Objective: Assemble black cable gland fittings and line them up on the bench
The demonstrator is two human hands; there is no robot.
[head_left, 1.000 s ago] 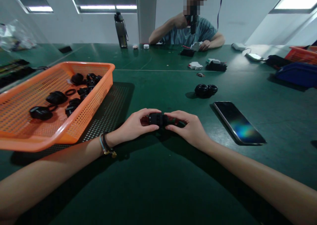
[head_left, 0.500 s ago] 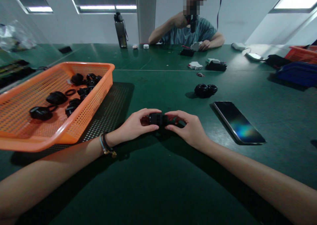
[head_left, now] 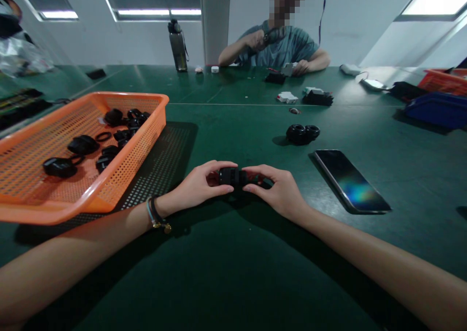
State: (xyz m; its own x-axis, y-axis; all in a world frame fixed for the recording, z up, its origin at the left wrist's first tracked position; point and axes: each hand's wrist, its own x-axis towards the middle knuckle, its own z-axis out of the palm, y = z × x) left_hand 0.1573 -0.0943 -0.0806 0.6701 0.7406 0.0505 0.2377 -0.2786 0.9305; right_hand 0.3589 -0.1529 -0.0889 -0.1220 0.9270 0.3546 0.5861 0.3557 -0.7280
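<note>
Just above the green table (head_left: pixel 233 263), a black cylindrical plastic part (head_left: pixel 228 176) is held between both hands. My left hand (head_left: pixel 206 181) grips its wider left end, thumb below and fingers above. My right hand (head_left: pixel 275 185) pinches the narrower right end in the same way. A dark piece seems to extend under the right fingers, but its shape is mostly hidden. Left of my hands stands an orange perforated basket (head_left: pixel 160 108) with several black round parts (head_left: pixel 83 144) and a black ring (head_left: pixel 103 136) inside.
A pair of black round parts (head_left: pixel 302 133) and a smartphone (head_left: pixel 352 180) lie to the right. Across the table sits a person (head_left: pixel 280 44) near small white and black pieces (head_left: pixel 318 96). A bottle (head_left: pixel 177 46) stands at the back; a blue bin (head_left: pixel 436 110) is far right.
My hands and the black part have barely moved. The person opposite has lowered the raised hand a little, and a dark shape has come into view at the upper left.
</note>
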